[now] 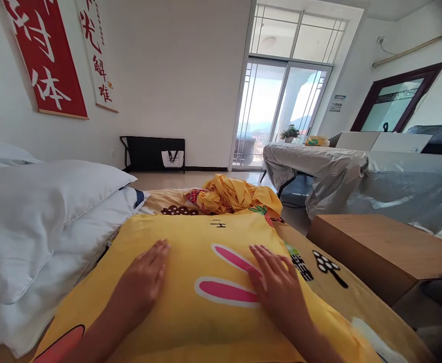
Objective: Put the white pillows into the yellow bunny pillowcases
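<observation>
A yellow pillow [183, 322] with pink-and-white rabbit ears printed on it lies flat in front of me, on a tan patterned bed sheet [319, 297]. My left hand [145, 277] rests on the left part of the pillow, palm down, its fingers stretched out and close together. On the right, my right hand [277, 282] lies flat over the tips of the printed ears, fingers extended. Neither hand grips the fabric. Beyond the far edge of the pillow sits a crumpled heap of yellow cloth [232, 194].
White pillows [84, 189] are stacked at the left. A brown cardboard box [387, 242] stands close by on the right. Behind it is a table under plastic sheeting [319, 161]. A black folded frame [145, 154] leans at the far wall, near a glass door [266, 106].
</observation>
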A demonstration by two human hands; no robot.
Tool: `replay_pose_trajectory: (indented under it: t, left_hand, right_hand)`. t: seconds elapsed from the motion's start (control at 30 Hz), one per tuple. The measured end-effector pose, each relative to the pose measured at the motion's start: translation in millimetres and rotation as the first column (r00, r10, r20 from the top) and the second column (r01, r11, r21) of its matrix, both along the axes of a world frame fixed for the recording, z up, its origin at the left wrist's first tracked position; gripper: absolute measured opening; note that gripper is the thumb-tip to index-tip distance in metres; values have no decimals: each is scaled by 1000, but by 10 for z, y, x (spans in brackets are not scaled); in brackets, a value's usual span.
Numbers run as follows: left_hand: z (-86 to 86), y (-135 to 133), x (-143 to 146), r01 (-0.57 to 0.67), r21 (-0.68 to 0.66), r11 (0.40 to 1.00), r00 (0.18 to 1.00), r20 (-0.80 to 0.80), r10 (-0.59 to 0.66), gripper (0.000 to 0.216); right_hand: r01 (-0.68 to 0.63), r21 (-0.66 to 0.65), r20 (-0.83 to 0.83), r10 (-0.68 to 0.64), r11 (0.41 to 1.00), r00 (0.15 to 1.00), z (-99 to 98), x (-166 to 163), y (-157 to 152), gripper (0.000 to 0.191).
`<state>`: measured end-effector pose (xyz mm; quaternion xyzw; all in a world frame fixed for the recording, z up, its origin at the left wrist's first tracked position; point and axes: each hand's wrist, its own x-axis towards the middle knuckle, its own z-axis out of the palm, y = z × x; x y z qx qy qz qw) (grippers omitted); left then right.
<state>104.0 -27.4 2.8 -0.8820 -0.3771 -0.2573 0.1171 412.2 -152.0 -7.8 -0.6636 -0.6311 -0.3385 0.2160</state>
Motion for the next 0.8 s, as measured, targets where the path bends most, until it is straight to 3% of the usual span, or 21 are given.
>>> replay_pose_trajectory:
  t: [0.1, 0.2, 0.43, 0.63, 0.8]
  left_hand:
    - [-4, -111, 656, 144, 7, 990, 982, -124, -142, 47]
    - [-204, -30, 771, 144, -7, 990, 978, -150, -144, 51]
    - [-635, 159, 102, -21, 30, 999, 995, -93, 24, 62]
    - [-945, -67, -455, -246, -25, 969, 969, -42, 244, 62]
    - [-1235, -248, -933, -345, -134, 929, 937, -106, 333, 63]
  right_hand:
    - [-172, -149, -35, 168, 974, 985, 0, -549, 305, 48]
    - [-192, -249, -115, 168, 949, 979, -203, -550, 466, 52]
    - [9, -242, -160, -49, 970, 986, -717, 193, 256, 59]
    - [138, -227, -167, -178, 964, 970, -1028, 483, -100, 60]
    - [211, -187, -187, -245, 960, 951, -1208, 651, -321, 62]
